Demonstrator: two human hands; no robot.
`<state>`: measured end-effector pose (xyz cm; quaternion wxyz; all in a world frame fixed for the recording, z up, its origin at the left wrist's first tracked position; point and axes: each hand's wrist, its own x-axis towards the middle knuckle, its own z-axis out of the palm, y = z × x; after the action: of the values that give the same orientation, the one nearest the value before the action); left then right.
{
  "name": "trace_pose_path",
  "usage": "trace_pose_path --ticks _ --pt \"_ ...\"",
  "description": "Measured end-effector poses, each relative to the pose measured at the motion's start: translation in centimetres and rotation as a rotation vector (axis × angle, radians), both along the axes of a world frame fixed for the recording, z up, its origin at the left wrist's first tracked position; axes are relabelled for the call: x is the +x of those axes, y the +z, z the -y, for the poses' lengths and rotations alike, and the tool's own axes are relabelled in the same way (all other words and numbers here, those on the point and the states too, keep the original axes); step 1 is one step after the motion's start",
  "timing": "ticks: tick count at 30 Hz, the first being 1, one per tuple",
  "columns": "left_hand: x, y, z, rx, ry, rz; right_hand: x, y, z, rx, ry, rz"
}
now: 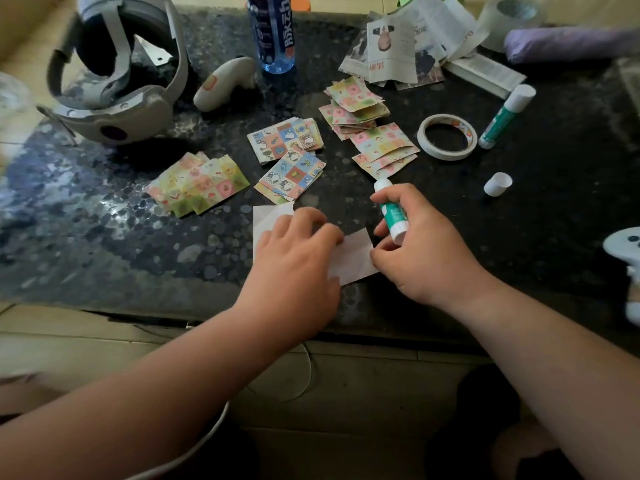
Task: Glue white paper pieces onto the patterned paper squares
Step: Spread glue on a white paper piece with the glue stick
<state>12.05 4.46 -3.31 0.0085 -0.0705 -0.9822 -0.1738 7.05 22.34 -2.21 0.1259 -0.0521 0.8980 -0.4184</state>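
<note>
My right hand (424,247) grips an uncapped green and white glue stick (390,213), its white tip pointing up and away. Its lower fingers touch the right edge of a white paper piece (355,259) that lies on the dark table. My left hand (294,258) rests on that white piece with its fingers bent, covering its left part. Another white piece (268,216) shows above the left hand. Several piles of patterned paper squares lie beyond: a pastel pile (197,183) at left, cartoon squares (291,164) in the middle, heart-pattern squares (382,148) at right.
The glue cap (497,184) lies right of my hands. A tape roll (446,136) and a second, capped glue stick (507,116) sit further back. A headset (117,81), a controller (225,83), a blue bottle (273,32) and newspaper scraps (408,43) fill the far side.
</note>
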Motion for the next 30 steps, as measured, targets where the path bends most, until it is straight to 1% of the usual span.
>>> trace_pose_path --ticks 5,11,21,26,30 --pt "0.8 -0.2 -0.9 -0.026 -0.045 -0.061 -0.1 -0.6 0.0 0.019 0.019 0.015" --pt "0.7 -0.6 -1.2 -0.112 -0.176 0.019 -0.4 -0.8 -0.2 0.090 0.095 -0.006" --pt "1.0 -0.7 -1.1 -0.054 -0.299 0.072 -0.9 0.1 -0.8 0.146 0.253 0.027" --pt "0.9 -0.9 -0.8 -0.044 -0.266 0.018 -1.0 0.3 -0.9 0.104 0.298 0.074" --pt "0.5 -0.9 -0.6 -0.024 -0.249 0.018 -1.2 0.2 -1.0 0.089 0.315 0.113"
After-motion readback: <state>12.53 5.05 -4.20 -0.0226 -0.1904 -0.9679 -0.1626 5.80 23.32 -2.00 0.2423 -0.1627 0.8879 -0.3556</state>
